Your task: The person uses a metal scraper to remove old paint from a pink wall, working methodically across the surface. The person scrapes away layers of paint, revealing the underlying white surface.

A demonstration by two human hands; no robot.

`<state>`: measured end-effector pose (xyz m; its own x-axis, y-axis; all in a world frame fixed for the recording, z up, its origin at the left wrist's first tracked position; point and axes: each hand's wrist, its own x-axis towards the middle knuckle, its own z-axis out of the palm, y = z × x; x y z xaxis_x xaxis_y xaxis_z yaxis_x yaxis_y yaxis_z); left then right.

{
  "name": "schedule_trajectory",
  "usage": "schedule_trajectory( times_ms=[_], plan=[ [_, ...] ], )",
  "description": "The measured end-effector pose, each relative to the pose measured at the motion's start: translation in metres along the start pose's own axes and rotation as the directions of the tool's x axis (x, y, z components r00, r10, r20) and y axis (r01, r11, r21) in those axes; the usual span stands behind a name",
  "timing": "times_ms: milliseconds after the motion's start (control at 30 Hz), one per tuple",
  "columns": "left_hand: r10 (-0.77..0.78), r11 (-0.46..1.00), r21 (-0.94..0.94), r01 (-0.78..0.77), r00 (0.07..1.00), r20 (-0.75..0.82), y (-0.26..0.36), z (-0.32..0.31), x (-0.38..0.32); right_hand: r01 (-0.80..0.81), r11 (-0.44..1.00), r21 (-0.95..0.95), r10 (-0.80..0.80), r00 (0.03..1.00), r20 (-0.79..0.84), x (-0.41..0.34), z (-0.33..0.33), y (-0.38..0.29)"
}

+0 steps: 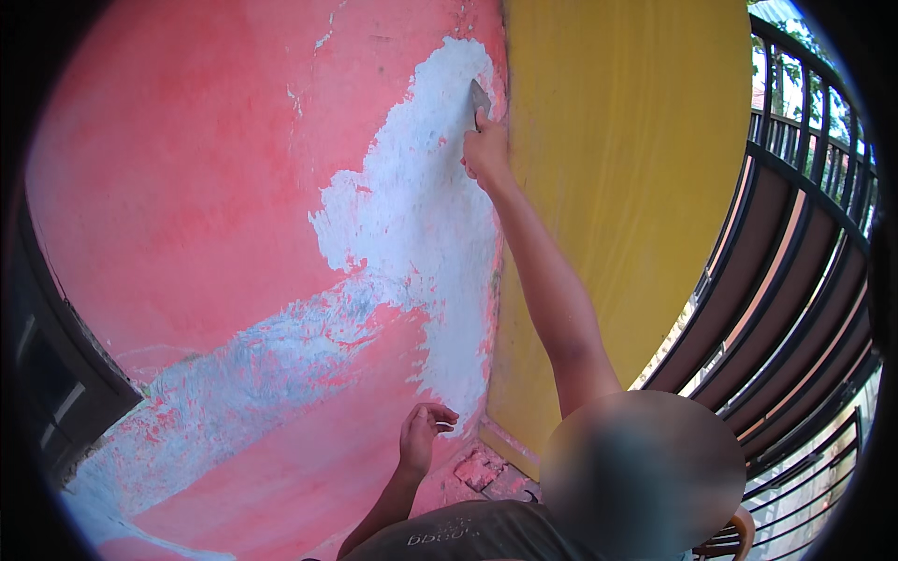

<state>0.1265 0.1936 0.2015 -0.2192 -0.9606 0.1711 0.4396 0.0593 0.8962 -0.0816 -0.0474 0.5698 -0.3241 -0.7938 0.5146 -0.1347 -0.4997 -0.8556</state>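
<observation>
High up near the wall corner, my right hand (486, 149) grips a metal scraper (480, 98), its pointed blade lying against the pale bared patch of the wall. Pink paint (203, 189) covers the rest of that wall, with ragged edges around the bared patch (421, 189). From the patch a rougher, partly scraped band (280, 357) slants down to the left. Low in front of me, my left hand (421, 435) is raised with its fingers loosely curled, holding nothing, near the lower end of the patch. Whether it touches the wall I cannot tell.
A yellow wall (617, 182) adjoins at the right. Pink flakes and rubble (484, 471) lie at the foot of the corner. A dark metal fence (793, 294) stands at the far right, a brown chair (742, 533) below it. A dark window frame (70, 393) edges the left.
</observation>
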Motion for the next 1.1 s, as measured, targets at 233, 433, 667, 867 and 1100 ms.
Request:
schedule_trajectory(
  times_ms=[233,433,667,867,1100],
  plan=[
    [0.013,1.0,-0.005,-0.013,1.0,0.002,0.002,-0.002,-0.002,-0.004,0.995,0.098,0.013,0.995,-0.097,0.024,-0.018,0.016],
    [-0.028,0.999,-0.033,0.026,0.999,-0.046,-0.001,-0.023,-0.014,-0.138,0.99,0.017,0.137,0.989,0.051,-0.111,-0.002,0.092],
    [-0.045,0.999,-0.032,0.044,0.999,-0.025,0.003,-0.027,-0.007,-0.128,0.982,0.142,0.138,0.989,-0.061,-0.045,-0.004,0.085],
    [-0.097,0.995,-0.018,0.098,0.995,0.032,0.002,-0.024,0.004,-0.227,0.958,0.177,0.224,0.974,0.034,-0.062,0.002,0.066],
    [-0.14,0.99,-0.008,0.144,0.972,0.187,-0.007,-0.006,0.022,-0.255,0.9,0.353,0.298,0.952,-0.074,0.011,-0.023,0.055]
  ],
)
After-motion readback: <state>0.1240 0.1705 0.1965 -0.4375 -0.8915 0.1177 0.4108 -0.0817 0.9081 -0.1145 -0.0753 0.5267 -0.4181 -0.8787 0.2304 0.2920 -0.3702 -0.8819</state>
